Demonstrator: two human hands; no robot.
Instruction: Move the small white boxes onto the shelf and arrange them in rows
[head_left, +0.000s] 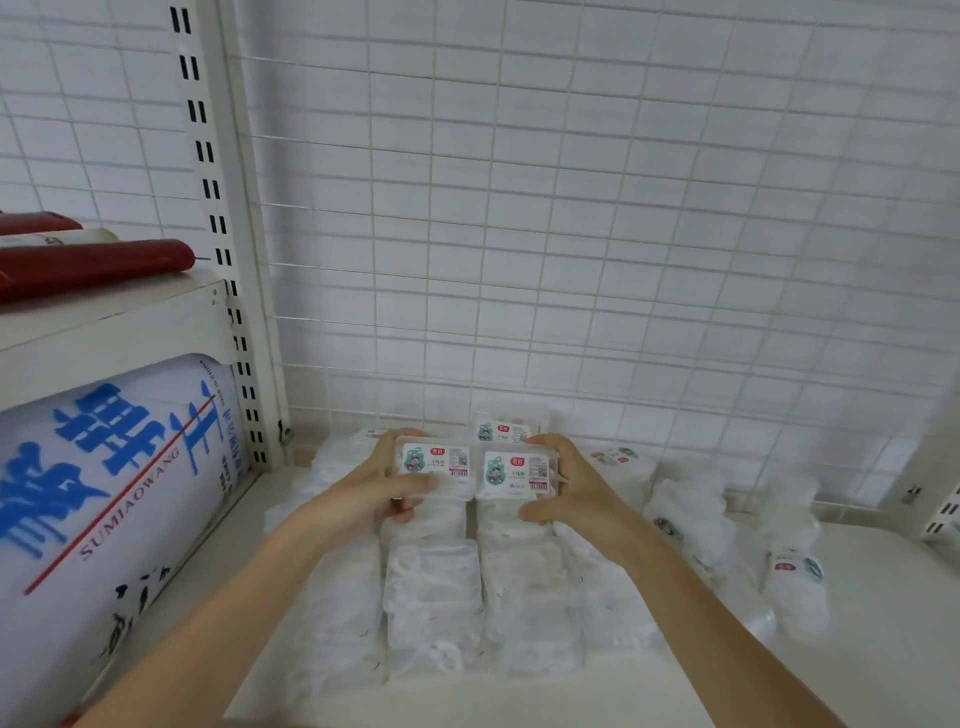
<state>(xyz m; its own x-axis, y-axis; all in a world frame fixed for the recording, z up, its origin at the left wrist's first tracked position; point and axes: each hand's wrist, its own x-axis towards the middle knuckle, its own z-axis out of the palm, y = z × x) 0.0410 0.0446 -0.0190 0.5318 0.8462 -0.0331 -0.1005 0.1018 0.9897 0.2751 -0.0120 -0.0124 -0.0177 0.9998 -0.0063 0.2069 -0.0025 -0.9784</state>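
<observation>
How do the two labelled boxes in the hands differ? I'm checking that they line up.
The left box sits slightly higher than the right box. The left hand grips the left one from its left side; the right hand grips the right one from its right side. Both show the same label, face-up, side by side.

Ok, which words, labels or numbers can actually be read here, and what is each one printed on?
"SUMIAOWANG": on the large white roll at left, beside big blue characters.
Box in the left hand: red logo, barcode; print too small to read.
Box in the right hand: same label, unreadable.
Red tubes: no legible text.
</observation>
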